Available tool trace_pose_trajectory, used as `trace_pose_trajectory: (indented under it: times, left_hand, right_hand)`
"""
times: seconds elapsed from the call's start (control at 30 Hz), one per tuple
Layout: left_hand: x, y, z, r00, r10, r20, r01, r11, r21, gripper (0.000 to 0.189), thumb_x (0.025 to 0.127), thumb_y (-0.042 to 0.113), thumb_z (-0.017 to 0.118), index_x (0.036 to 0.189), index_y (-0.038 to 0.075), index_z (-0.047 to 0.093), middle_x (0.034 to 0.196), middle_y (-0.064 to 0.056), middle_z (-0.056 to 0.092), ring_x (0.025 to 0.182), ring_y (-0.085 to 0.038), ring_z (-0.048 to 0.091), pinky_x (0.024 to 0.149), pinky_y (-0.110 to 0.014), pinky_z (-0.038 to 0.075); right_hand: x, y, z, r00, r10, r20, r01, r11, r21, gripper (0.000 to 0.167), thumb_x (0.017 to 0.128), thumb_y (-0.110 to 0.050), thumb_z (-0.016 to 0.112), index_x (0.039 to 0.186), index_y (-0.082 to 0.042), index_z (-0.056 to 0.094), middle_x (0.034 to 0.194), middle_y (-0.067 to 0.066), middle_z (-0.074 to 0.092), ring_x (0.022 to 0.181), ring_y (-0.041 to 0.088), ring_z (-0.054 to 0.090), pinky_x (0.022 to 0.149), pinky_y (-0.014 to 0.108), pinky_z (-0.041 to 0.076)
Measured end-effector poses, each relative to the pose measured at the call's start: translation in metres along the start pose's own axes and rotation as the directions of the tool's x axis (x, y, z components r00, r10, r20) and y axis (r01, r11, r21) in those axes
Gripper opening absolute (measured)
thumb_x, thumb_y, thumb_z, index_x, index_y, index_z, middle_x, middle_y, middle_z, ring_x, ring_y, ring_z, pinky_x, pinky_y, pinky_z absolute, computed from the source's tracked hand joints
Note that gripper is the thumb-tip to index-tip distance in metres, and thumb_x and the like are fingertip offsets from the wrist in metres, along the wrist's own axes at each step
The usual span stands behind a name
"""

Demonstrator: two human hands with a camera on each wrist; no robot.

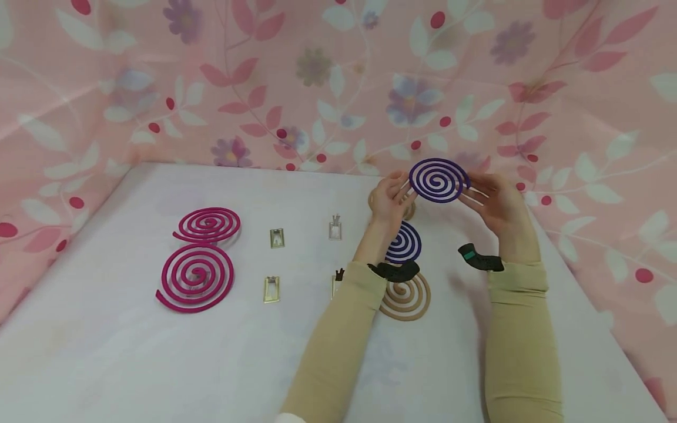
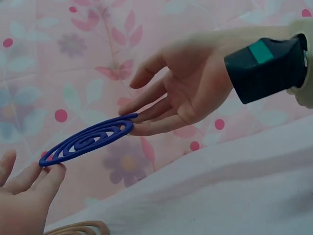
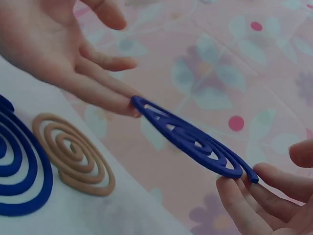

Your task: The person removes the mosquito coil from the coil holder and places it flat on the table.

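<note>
A dark blue mosquito coil is held up flat between both hands above the far right of the table. My left hand supports its left edge on extended fingertips, its thumb off the coil. At the opposite edge, near the coil's outer end, the straight fingers of my right hand carry it, with the thumb standing away in the left wrist view. Below the left hand and wrist, a second blue coil and a tan coil lie on the table. Another tan coil is largely hidden behind the left hand in the head view.
Two pink coils sit at the left, small metal pieces showing beneath. Several small rectangular metal stands are spread mid-table; the left sleeve partly covers one. Flowered pink cloth hangs behind the white-covered table.
</note>
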State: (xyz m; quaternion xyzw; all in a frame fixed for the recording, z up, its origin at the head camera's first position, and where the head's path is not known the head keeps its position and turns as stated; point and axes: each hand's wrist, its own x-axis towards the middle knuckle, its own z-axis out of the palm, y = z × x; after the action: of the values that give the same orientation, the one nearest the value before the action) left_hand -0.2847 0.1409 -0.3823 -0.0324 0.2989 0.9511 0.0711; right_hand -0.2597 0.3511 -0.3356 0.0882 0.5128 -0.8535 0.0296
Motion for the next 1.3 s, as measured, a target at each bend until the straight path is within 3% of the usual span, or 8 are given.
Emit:
trace_pose_trajectory:
  times: [0.3, 0.53, 0.63, 0.87, 1.0, 1.1, 1.3]
  left_hand:
    - [0.004, -0.013, -0.011, 0.989, -0.139, 0.053, 0.130, 0.980, 0.154, 0.047, 0.097, 0.016, 0.049, 0.140, -0.002, 0.050, 0.147, -0.023, 0.049, 0.132, -0.037, 0.050, 0.117, -0.041, 0.038]
    - [0.002, -0.016, -0.009, 0.984, -0.170, 0.061, 0.149, 0.956, 0.251, 0.049, 0.101, 0.018, 0.046, 0.145, -0.004, 0.045, 0.151, -0.026, 0.043, 0.136, -0.038, 0.048, 0.116, -0.040, 0.039]
    - [0.001, -0.018, -0.008, 0.981, -0.186, 0.055, 0.161, 0.941, 0.299, 0.048, 0.102, 0.019, 0.045, 0.145, -0.003, 0.045, 0.153, -0.026, 0.041, 0.139, -0.037, 0.045, 0.117, -0.040, 0.038]
    - [-0.001, -0.024, -0.009, 0.970, -0.241, 0.025, 0.223, 0.928, 0.298, 0.049, 0.102, 0.016, 0.045, 0.146, -0.005, 0.043, 0.154, -0.028, 0.036, 0.142, -0.038, 0.039, 0.118, -0.041, 0.036]
    - [-0.001, -0.027, -0.010, 0.963, -0.268, -0.013, 0.261, 0.926, 0.275, 0.047, 0.102, 0.016, 0.047, 0.146, -0.002, 0.045, 0.155, -0.030, 0.033, 0.142, -0.038, 0.039, 0.116, -0.040, 0.038]
    - [-0.001, -0.028, -0.010, 0.958, -0.286, -0.023, 0.282, 0.925, 0.256, 0.048, 0.102, 0.015, 0.047, 0.147, -0.003, 0.043, 0.156, -0.031, 0.030, 0.142, -0.038, 0.037, 0.117, -0.040, 0.037]
    - [-0.003, -0.028, -0.010, 0.951, -0.310, -0.005, 0.301, 0.920, 0.253, 0.056, 0.101, 0.014, 0.047, 0.153, -0.001, 0.033, 0.157, -0.033, 0.024, 0.146, -0.039, 0.032, 0.119, -0.039, 0.034]
  right_hand:
    - [0.003, 0.006, -0.019, 0.998, 0.029, -0.052, -0.030, 0.999, -0.018, 0.021, 0.100, -0.017, 0.060, 0.102, -0.006, 0.078, 0.103, 0.008, 0.071, 0.097, 0.024, 0.070, 0.086, 0.038, 0.060]
    - [0.008, 0.011, -0.038, 0.990, 0.134, -0.052, -0.128, 0.986, 0.105, 0.024, 0.103, -0.015, 0.053, 0.104, -0.002, 0.072, 0.102, 0.010, 0.070, 0.094, 0.027, 0.072, 0.085, 0.041, 0.061]
    - [0.010, 0.015, -0.043, 0.981, 0.182, -0.072, -0.174, 0.979, 0.106, 0.023, 0.103, -0.017, 0.052, 0.106, -0.002, 0.069, 0.101, 0.010, 0.071, 0.094, 0.027, 0.072, 0.088, 0.040, 0.060]
    - [0.013, 0.023, -0.049, 0.946, 0.285, -0.156, -0.266, 0.955, 0.134, 0.022, 0.103, -0.024, 0.055, 0.108, -0.005, 0.065, 0.105, 0.008, 0.069, 0.106, 0.023, 0.066, 0.111, 0.039, 0.041]
    - [0.015, 0.024, -0.049, 0.933, 0.306, -0.187, -0.288, 0.950, 0.120, 0.022, 0.102, -0.024, 0.056, 0.112, -0.005, 0.062, 0.107, 0.007, 0.065, 0.110, 0.020, 0.060, 0.117, 0.037, 0.032]
    - [0.015, 0.024, -0.046, 0.930, 0.318, -0.182, -0.297, 0.945, 0.134, 0.021, 0.103, -0.022, 0.054, 0.114, -0.004, 0.058, 0.110, 0.007, 0.061, 0.113, 0.019, 0.056, 0.117, 0.034, 0.029]
    - [0.016, 0.024, -0.043, 0.930, 0.324, -0.173, -0.298, 0.941, 0.160, 0.015, 0.102, -0.017, 0.055, 0.114, -0.007, 0.056, 0.122, 0.006, 0.050, 0.123, 0.016, 0.049, 0.115, 0.030, 0.037]
